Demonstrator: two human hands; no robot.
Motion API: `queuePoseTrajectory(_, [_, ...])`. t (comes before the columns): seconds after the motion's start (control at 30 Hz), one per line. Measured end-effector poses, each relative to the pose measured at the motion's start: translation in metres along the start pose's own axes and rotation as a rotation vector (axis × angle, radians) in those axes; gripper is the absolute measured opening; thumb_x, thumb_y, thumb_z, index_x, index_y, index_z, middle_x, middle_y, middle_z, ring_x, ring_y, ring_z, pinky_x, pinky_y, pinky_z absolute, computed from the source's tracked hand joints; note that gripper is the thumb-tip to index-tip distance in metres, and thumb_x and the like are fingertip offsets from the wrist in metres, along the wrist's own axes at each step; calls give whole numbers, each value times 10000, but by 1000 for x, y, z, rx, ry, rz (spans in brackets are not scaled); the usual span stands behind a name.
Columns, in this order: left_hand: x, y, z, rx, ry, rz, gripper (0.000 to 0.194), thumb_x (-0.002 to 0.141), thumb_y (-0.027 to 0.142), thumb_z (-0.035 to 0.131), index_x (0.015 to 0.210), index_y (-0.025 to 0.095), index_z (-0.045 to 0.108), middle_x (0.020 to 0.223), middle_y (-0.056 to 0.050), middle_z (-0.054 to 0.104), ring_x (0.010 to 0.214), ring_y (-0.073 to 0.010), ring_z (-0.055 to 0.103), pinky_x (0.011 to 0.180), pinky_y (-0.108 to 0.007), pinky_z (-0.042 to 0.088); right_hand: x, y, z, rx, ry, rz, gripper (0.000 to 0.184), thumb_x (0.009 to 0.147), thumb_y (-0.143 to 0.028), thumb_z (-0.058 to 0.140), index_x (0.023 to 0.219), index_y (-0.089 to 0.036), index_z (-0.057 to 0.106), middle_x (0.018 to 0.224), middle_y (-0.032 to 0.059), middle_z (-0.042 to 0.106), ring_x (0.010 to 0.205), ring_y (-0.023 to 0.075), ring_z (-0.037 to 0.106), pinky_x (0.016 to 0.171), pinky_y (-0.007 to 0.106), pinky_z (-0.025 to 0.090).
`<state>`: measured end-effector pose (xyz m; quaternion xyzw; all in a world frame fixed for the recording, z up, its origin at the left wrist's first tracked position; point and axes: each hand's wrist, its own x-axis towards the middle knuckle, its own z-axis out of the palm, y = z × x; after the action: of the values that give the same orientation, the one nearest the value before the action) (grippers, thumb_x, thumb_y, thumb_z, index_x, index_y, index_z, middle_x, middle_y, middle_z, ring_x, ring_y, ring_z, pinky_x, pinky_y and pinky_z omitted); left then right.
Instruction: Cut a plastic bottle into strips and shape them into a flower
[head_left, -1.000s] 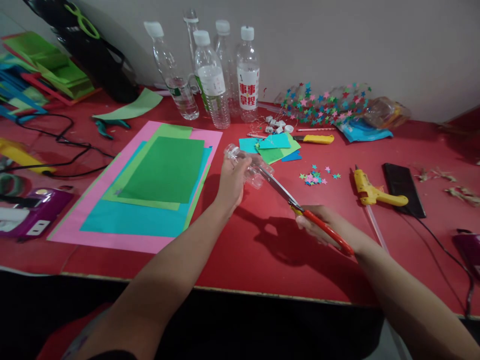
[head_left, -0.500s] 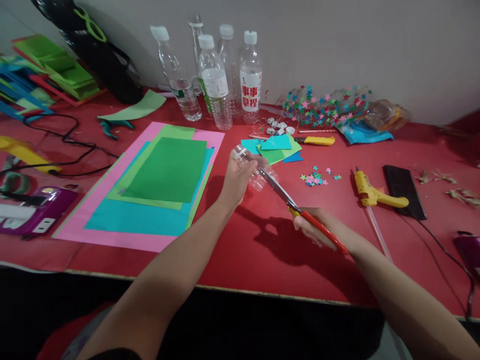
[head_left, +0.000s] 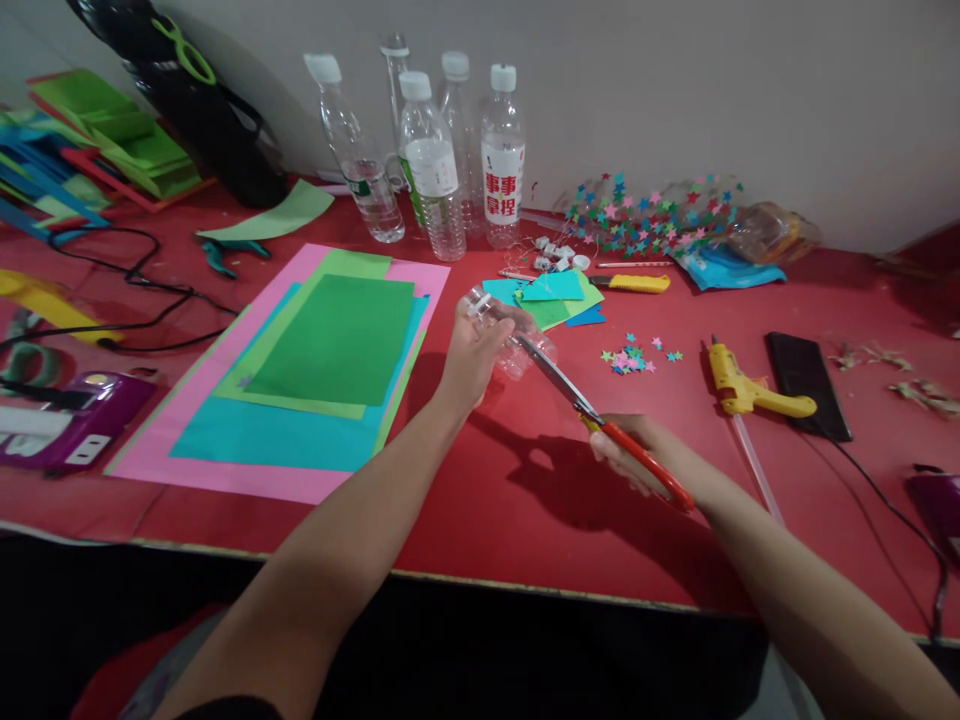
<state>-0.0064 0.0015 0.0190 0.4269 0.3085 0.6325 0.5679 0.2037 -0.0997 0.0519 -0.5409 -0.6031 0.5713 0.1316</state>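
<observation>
Held above the red table, a clear piece of plastic bottle (head_left: pixel 538 344) is gripped in my left hand (head_left: pixel 480 350), thumb on top. My right hand (head_left: pixel 637 455) is closed around the red handles of a pair of scissors (head_left: pixel 559 377). The blades point up and left, and their tips meet the plastic; whether they are cutting into it I cannot tell. Just behind the bottle piece lie small turquoise and green paper pieces (head_left: pixel 555 288). Loose paper stars (head_left: pixel 636 358) lie to the right of the blades.
Stacked coloured sheets (head_left: pixel 330 340) cover the left. Plastic bottles (head_left: pixel 431 180) stand by the wall. A yellow utility knife (head_left: pixel 637 283) lies behind the stars. A yellow glue gun (head_left: pixel 750 385) rests on the right beside a black phone-like slab (head_left: pixel 814 385); a black cable (head_left: pixel 892 500) trails nearby.
Both hands, the scissors and the bottle piece stay in nearly the same place. The whole view has shifted very slightly.
</observation>
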Motion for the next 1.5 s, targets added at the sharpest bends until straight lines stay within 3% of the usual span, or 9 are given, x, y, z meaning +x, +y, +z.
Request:
queuePoseTrajectory(0.27, [4,-5,-3,14,-18,46,282,730,251,694,882,220,459,825,-25,700,878,-212,705,836,-409,542,0,11,-2,-21,-14,-55,513,848,-700,480,758,-195,464,563,-80,385,411,44,384,390,182,330])
queuePoseTrajectory(0.47, [6,-4,-5,49,-35,69,253,746,251,687,871,219,470,815,-25,700,799,-190,704,801,-397,548,-1,4,2,-27,22,4,561,814,-750,471,698,-203,436,498,-88,375,350,40,367,351,175,309])
queuePoseTrajectory(0.67, [6,-2,-4,23,-55,95,249,755,236,680,878,219,465,791,-6,696,759,-174,694,794,-392,546,0,3,2,5,-19,-30,578,798,-771,472,727,-198,450,531,-84,391,375,40,383,368,179,330])
queuePoseTrajectory(0.9, [0,-4,0,43,-193,89,389,742,342,750,907,239,413,827,-17,706,855,-214,702,809,-409,527,0,2,2,30,-60,-59,579,829,-766,423,737,-196,452,506,-89,369,394,48,370,393,192,324])
queuePoseTrajectory(1.23, [-1,-5,1,5,-182,108,435,731,421,769,910,246,413,869,-7,707,899,-210,700,805,-406,537,0,2,3,-13,-48,-82,575,827,-762,433,730,-196,453,542,-77,376,414,50,381,393,189,310])
queuePoseTrajectory(1.5, [1,-6,1,-15,-193,158,374,769,369,745,912,242,423,854,-8,713,841,-191,704,771,-379,542,0,3,6,-31,16,-70,544,826,-724,487,681,-205,414,522,-84,367,377,40,363,366,183,284])
